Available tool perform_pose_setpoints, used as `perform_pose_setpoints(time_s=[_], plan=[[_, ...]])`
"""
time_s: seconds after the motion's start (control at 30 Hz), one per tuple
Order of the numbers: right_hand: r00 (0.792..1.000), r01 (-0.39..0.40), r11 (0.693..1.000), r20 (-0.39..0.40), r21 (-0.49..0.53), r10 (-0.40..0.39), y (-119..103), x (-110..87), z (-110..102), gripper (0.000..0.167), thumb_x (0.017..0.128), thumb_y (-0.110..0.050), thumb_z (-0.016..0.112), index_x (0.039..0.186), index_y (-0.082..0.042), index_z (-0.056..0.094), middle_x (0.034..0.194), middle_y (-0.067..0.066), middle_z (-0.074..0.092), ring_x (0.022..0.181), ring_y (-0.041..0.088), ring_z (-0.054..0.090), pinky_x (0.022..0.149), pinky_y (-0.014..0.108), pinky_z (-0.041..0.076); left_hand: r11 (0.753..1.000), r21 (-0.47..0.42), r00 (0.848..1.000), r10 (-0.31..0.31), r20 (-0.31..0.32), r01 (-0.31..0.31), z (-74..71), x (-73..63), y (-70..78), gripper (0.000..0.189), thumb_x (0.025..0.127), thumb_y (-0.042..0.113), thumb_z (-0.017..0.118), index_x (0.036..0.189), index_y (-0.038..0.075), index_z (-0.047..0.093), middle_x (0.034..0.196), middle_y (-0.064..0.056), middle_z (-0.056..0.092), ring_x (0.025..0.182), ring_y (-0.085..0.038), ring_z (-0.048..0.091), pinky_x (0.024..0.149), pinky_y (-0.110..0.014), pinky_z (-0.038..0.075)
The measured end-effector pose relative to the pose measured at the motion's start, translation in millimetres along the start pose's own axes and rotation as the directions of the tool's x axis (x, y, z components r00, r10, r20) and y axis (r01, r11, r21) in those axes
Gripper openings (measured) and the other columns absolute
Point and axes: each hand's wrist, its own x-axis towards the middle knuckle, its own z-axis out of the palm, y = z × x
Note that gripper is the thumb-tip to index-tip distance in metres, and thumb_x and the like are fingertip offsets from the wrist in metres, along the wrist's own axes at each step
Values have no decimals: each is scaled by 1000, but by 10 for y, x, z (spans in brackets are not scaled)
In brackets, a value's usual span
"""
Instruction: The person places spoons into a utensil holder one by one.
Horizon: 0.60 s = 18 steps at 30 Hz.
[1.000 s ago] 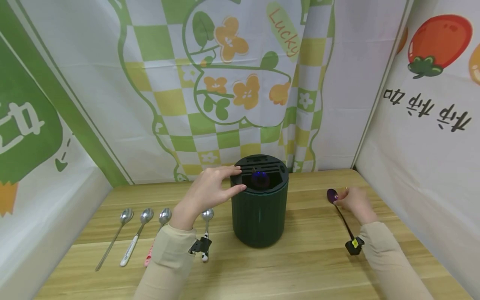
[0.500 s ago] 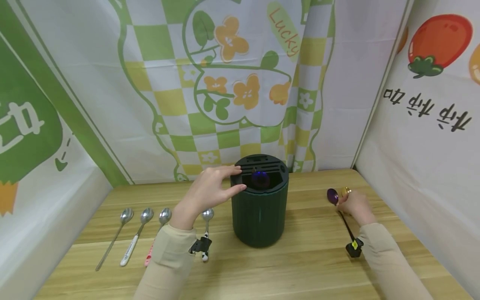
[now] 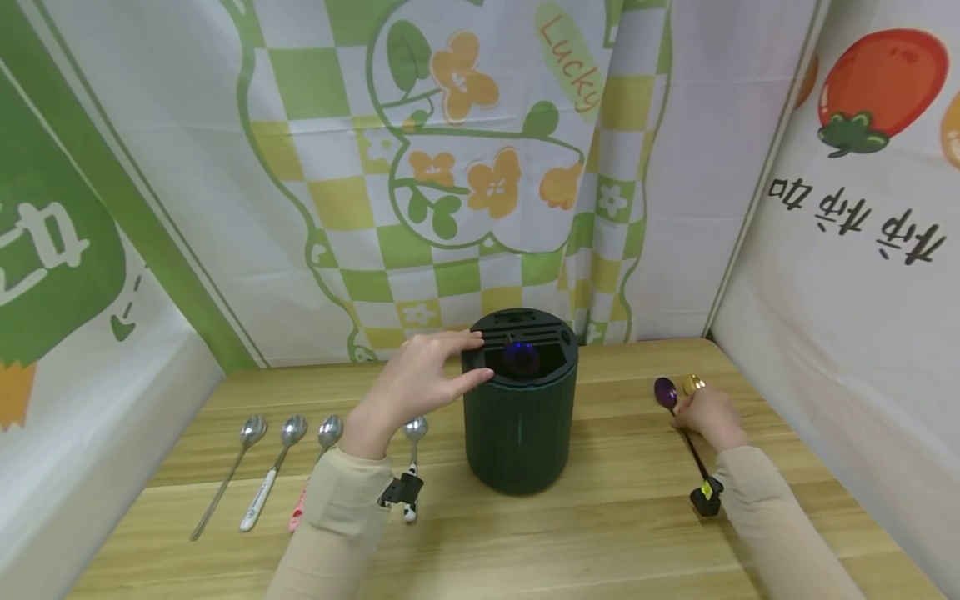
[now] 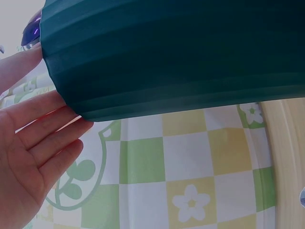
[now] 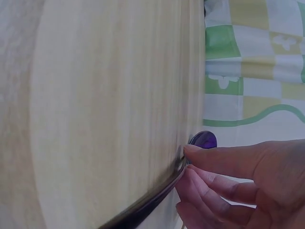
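While on purple spoon (image 3: 665,392), right hand (image 3: 712,416) lower

Spoons: quantity seven, as counted from where I stand. Silver-bowled units: four, comprising one plain metal spoon (image 3: 228,476), one white-handled spoon (image 3: 272,477), one pink-handled spoon (image 3: 328,432) and one black-and-white-handled spoon (image 3: 412,469). Coloured units: three, comprising one purple spoon (image 3: 664,392), one gold spoon (image 3: 692,383) and one blue-violet spoon (image 3: 520,360). Dark green containers (image 3: 517,437): one. Wooden tables (image 3: 525,546): one. Hands: two, one left hand (image 3: 415,379), one right hand (image 3: 712,415). Black wrist devices (image 3: 706,498): two.
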Motion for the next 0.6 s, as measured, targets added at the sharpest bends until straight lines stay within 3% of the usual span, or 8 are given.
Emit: perform_pose_setpoints(time_s=[0.37,0.6], plan=[[997,-40,999,69,11,39,2,14,-19,22,71,-20,77,80,-1,70,79,14,64,70,24,53,58,33,42,1000,5,1000,-2,7,1,3,3,-11,50,88,47,62,123,11,64,125,-4,64,116,-23,60,96,-41,49],[989,-103,994,112,39,98,3,57,-25,22,69,-22,79,66,-4,66,63,8,63,59,19,54,56,31,42,1000,6,1000,-3,10,3,-3,8,-9,50,88,47,63,123,11,64,125,-5,64,117,-24,60,97,-41,48]])
